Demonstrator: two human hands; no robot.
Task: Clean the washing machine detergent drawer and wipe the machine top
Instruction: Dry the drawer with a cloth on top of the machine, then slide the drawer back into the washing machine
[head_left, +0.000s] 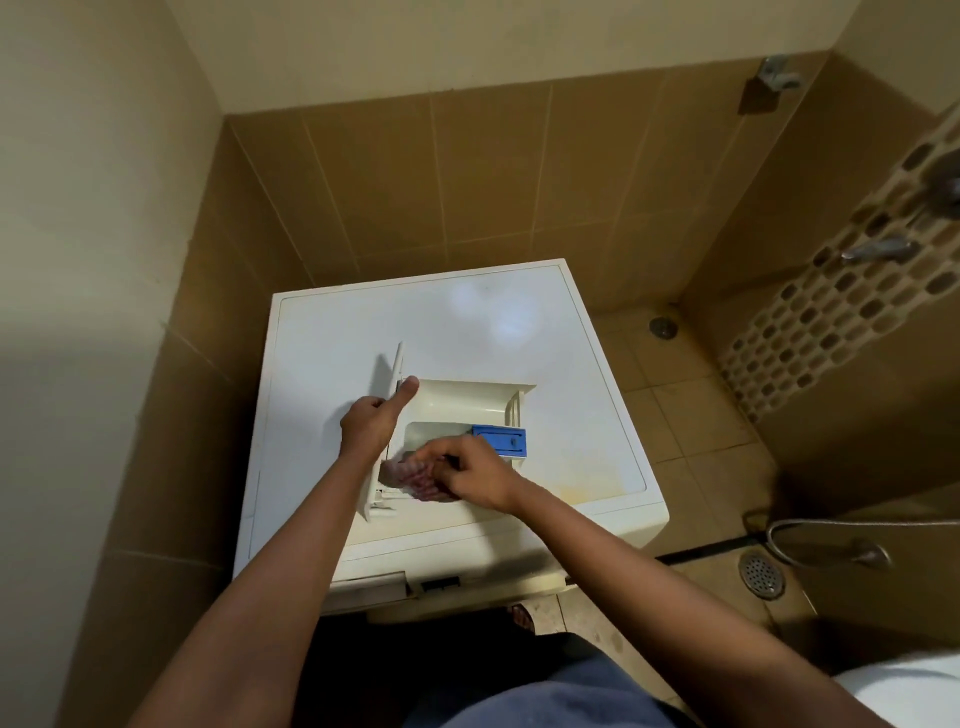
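**Head view: drawer out on the machine, both hands at work**

Item: washing machine top — white, glossy, set in a tiled corner; pale glare patches toward the back, yellowish stain near the right front edge.

Item: detergent drawer — cream plastic, taken out and lying on the machine top, left of centre and toward the front. Front plate standing on edge at the left end. Blue insert seated in the right-hand part. Near compartments hidden under the hands; inner dividers hard to make out.

Item: left hand — fingers curled round the front plate, thumb stretched out along the drawer's upper edge. Fingertips hidden behind the plate.

Item: right hand — fingers bent over a pinkish cloth, pressing it into the drawer's near left end. Cloth bunched and blurred, partly covered by the fingers; pattern not readable.

Item: machine front — seen steeply from above, only a strip visible; dark slot in it, contents not discernible.

Surroundings: round floor drain and metal hose to the right, hose cut off by the frame edge; wall taps on the mosaic strip, blurred. White object at the lower right corner — cropped, unidentifiable.
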